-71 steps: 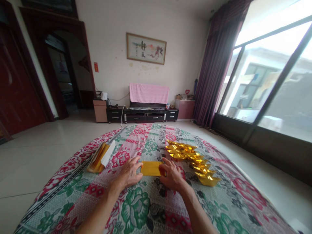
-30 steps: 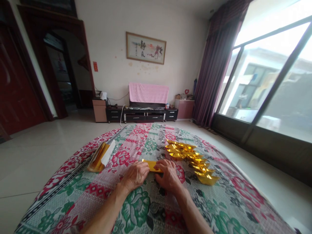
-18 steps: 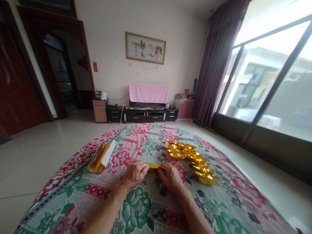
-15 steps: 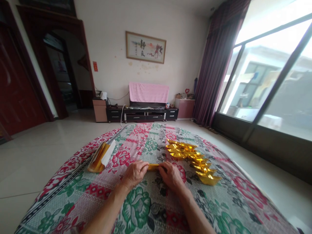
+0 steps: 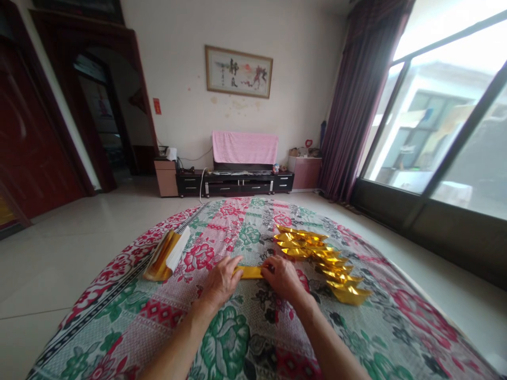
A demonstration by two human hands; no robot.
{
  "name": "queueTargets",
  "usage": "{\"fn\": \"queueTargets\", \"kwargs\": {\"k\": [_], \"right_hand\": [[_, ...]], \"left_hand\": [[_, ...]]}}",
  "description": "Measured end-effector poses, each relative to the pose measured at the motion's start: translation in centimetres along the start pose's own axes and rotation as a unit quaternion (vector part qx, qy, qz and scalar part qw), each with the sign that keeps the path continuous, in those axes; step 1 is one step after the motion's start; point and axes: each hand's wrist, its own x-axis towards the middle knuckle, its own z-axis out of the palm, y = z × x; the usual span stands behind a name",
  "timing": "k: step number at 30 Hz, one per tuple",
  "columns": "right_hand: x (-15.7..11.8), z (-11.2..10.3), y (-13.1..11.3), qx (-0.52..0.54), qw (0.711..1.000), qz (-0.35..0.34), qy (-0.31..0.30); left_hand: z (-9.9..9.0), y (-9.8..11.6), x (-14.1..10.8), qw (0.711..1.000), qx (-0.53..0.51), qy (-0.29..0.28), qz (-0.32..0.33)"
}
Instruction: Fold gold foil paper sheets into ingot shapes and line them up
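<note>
A narrow folded strip of gold foil paper (image 5: 251, 272) lies level on the patterned tablecloth between my hands. My left hand (image 5: 222, 279) has its fingers closed on the strip's left end, with the index finger lifted slightly. Around the right end, the thumb and fingers of my right hand (image 5: 282, 276) are pinched. Both ends of the strip are partly hidden by the fingers. To the right of my right hand, several folded gold paper ingots (image 5: 317, 250) stand in an overlapping row.
On the left of the round table lies a curled stack of gold paper sheets (image 5: 162, 256) with a white wrapper (image 5: 178, 249). A floral tablecloth (image 5: 225, 338) covers the table. Beyond it stand a low black TV cabinet (image 5: 237, 186) and a pink cloth (image 5: 245, 147) over the television.
The view has shifted slightly. My left index finger has lifted a little, and more of the gold strip shows between my hands. Both hands stay at its ends.
</note>
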Motion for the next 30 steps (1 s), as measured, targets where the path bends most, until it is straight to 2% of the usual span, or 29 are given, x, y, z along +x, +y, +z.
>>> {"fn": "queueTargets", "kwargs": {"k": [11, 21, 30], "right_hand": [[-0.14, 0.07, 0.42, 0.015, 0.999, -0.028, -0.002], [-0.14, -0.78, 0.68, 0.050, 0.999, -0.010, 0.001], [-0.11, -0.70, 0.92, 0.090, 0.996, 0.005, 0.015]], "left_hand": [[-0.43, 0.48, -0.11, 1.000, -0.028, -0.003, -0.009], [-0.08, 0.11, -0.06, 0.999, -0.042, 0.001, -0.006], [-0.23, 0.31, 0.01, 0.999, -0.049, 0.001, -0.012]]}}
